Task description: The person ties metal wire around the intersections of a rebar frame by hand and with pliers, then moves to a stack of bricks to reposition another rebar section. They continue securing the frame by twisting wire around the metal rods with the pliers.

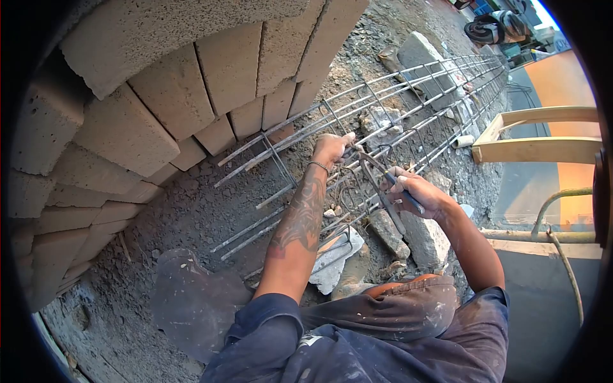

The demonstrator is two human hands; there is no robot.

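Rebar [383, 102] is steadied by the left hand [331, 150], fingers closed round a bar, so pincers [377, 182] (blue-handled), clenched in the right hand [418, 195], can be worked at the joint.

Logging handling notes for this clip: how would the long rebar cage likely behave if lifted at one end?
The rebar cage would probably feel heavy: many long steel bars tied together. Being long and slender, it would likely sag, not stay rigid. Its square stirrups should keep it from rolling.
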